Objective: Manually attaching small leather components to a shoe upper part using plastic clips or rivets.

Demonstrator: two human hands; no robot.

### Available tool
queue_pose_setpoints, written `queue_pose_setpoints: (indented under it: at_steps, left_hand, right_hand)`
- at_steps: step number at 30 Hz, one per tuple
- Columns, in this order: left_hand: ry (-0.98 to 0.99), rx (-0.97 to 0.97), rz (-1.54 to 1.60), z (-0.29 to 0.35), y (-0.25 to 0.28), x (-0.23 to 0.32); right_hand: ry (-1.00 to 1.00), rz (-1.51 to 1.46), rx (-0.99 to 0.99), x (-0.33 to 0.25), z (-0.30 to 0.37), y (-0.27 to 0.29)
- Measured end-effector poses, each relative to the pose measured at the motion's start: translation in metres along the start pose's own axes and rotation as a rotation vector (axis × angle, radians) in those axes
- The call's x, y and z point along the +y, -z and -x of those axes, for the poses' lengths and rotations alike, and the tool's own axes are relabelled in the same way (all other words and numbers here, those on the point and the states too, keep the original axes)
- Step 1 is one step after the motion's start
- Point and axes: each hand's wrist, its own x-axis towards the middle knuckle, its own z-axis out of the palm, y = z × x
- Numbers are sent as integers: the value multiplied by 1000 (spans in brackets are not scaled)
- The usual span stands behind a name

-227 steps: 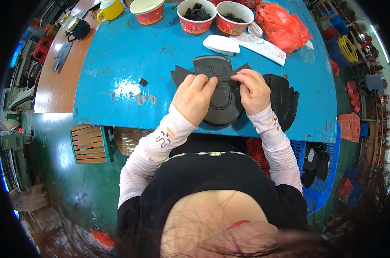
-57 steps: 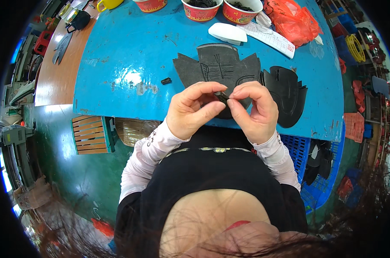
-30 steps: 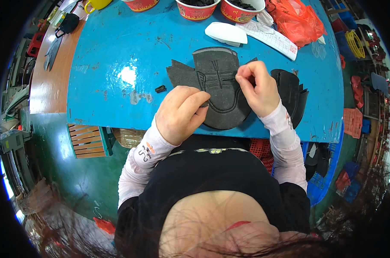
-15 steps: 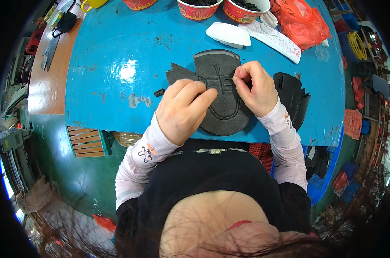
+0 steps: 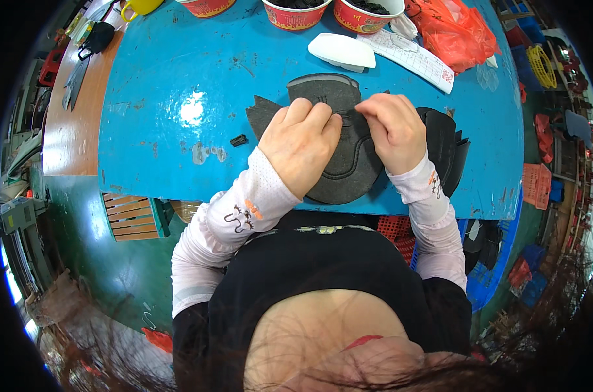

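A dark grey, round-ended sheet piece (image 5: 339, 189) with curved grooves and short slits lies on the blue table in front of me, looking like a shoe part. My left hand (image 5: 301, 144) is over its left and middle part, fingers curled and tips pinched near the slits. At the piece's right edge my right hand (image 5: 395, 134) has its thumb and forefinger pinched together. Whatever either pinch holds is too small or hidden to make out. A dark jagged-edged piece (image 5: 262, 114) sticks out left of the sheet. A small black scrap (image 5: 239, 140) lies beside my left wrist.
Dark curved pieces (image 5: 440, 147) are stacked to the right. Behind are a white folded pad (image 5: 342, 51), a printed paper strip (image 5: 414, 62), an orange-red plastic bag (image 5: 453, 32) and red paper bowls (image 5: 297, 18) of black bits. The blue table's (image 5: 172, 150) front edge is near my body.
My left hand has moved right and slightly up, covering more of the sheet's slits. My right hand has drawn a little to the right, still pinched.
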Motion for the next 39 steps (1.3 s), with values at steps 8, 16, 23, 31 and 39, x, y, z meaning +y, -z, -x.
queue_pose_setpoints:
  at_steps: [8, 16, 23, 31, 39]
  left_hand:
    - [48, -101, 28, 1, 5, 4]
    - [60, -46, 35, 5, 2, 6]
    - [2, 48, -22, 4, -6, 2]
    - [63, -57, 71, 3, 1, 5]
    - [45, 76, 116, 5, -4, -5]
  right_hand:
    - [154, 219, -146, -11, 3, 6]
    - [-56, -24, -38, -1, 1, 2]
    - [-56, 116, -232, -1, -12, 0]
    - [112, -13, -147, 8, -1, 3]
    - [215, 136, -204, 3, 4, 3]
